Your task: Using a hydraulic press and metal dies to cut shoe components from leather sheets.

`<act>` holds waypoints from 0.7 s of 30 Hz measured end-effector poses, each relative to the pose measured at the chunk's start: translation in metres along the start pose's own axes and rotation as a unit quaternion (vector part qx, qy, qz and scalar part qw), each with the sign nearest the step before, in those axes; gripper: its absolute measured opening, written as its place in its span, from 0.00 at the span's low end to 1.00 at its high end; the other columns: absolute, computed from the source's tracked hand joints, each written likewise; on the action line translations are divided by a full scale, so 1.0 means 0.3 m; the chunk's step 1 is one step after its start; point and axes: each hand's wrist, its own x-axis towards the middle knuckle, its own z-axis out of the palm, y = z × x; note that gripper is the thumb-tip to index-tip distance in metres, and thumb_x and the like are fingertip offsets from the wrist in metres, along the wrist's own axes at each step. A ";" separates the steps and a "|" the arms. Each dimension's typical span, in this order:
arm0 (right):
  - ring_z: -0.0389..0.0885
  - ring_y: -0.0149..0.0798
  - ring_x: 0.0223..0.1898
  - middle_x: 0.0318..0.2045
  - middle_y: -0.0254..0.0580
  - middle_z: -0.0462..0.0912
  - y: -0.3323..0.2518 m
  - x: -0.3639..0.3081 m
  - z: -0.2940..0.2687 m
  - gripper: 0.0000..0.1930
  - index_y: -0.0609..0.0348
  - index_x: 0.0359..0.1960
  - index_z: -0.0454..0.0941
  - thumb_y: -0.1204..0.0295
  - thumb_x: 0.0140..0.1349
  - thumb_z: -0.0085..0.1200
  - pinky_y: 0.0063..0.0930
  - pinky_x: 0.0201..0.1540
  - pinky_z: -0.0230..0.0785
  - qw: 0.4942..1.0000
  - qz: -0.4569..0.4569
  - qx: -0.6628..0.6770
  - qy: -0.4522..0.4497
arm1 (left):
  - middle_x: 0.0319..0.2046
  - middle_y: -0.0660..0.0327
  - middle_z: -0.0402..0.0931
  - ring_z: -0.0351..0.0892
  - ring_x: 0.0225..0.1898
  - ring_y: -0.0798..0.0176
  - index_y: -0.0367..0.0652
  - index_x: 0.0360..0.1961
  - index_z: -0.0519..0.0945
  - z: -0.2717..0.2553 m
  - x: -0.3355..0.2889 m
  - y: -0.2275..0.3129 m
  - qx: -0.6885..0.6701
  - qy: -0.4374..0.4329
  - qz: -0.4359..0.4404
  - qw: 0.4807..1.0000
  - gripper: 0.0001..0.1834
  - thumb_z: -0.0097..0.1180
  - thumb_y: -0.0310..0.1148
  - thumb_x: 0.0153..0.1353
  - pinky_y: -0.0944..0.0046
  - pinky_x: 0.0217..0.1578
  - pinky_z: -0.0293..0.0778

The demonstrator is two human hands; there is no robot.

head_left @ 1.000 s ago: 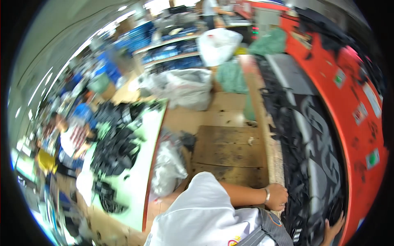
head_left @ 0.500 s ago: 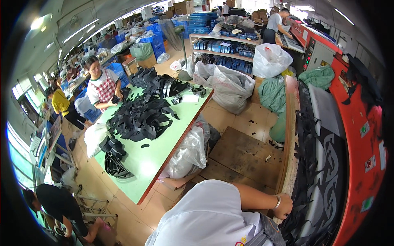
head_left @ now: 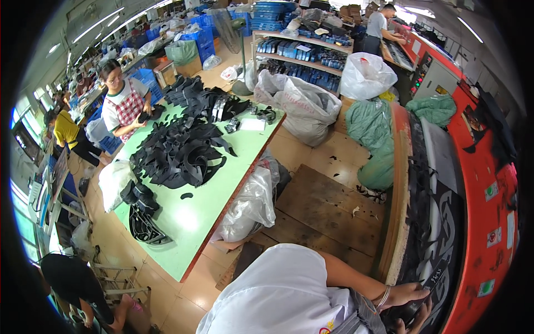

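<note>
At the lower right, my left hand (head_left: 409,294), with a bracelet at its wrist, has its fingers closed at the end of a dark strip with pale marks (head_left: 439,274). Just below it, my right hand (head_left: 418,318) shows only in part at the bottom edge, its fingers curled round something dark between the two hands. What that is cannot be made out. Under and beyond the hands runs a long bed (head_left: 442,167) of the red machine, with grey and black sheet material and cut-out shapes on it.
A wooden board (head_left: 396,211) edges the bed on my left. The red machine body (head_left: 484,222) stands on its right. Left is a green table (head_left: 192,234) with heaped black pieces (head_left: 183,150) and a co-worker in a checked apron (head_left: 127,103). Stuffed bags (head_left: 306,108) and shelves (head_left: 300,55) stand farther back.
My left hand has moved right, from the wooden board out over the bed, and now closes on the dark strip. My right hand has come into view. The head view has shifted slightly.
</note>
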 end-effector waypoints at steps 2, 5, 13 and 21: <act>0.71 0.44 0.51 0.50 0.47 0.73 -0.030 0.025 0.029 0.38 0.62 0.62 0.59 0.72 0.49 0.64 0.38 0.53 0.65 1.000 0.007 0.009 -0.012 | 0.45 0.63 0.74 0.71 0.48 0.68 0.41 0.54 0.69 0.019 -0.060 0.113 -0.034 -0.004 -0.025 0.999 0.26 0.52 0.51 0.66 0.64 0.54 0.65; 0.71 0.44 0.51 0.50 0.47 0.72 -0.078 0.075 0.091 0.38 0.62 0.62 0.59 0.72 0.49 0.63 0.38 0.53 0.65 0.999 0.012 0.029 -0.043 | 0.46 0.62 0.71 0.69 0.49 0.67 0.40 0.56 0.67 -0.001 -0.124 0.205 0.004 0.000 0.008 1.000 0.27 0.58 0.44 0.63 0.64 0.53 0.66; 0.70 0.45 0.52 0.52 0.47 0.72 -0.171 0.227 0.286 0.38 0.61 0.63 0.59 0.72 0.49 0.63 0.38 0.53 0.65 0.988 0.019 0.091 -0.120 | 0.31 0.70 0.74 0.71 0.34 0.76 0.41 0.49 0.74 -0.092 -0.308 0.476 0.029 0.066 0.083 0.994 0.23 0.54 0.50 0.65 0.73 0.39 0.70; 0.70 0.45 0.53 0.53 0.47 0.71 -0.238 0.318 0.424 0.38 0.61 0.63 0.59 0.73 0.49 0.63 0.38 0.54 0.65 0.975 0.048 0.143 -0.163 | 0.16 0.69 0.61 0.64 0.14 0.71 0.38 0.43 0.71 -0.300 -0.478 0.589 0.033 0.221 0.059 0.973 0.16 0.47 0.43 0.70 0.65 0.19 0.71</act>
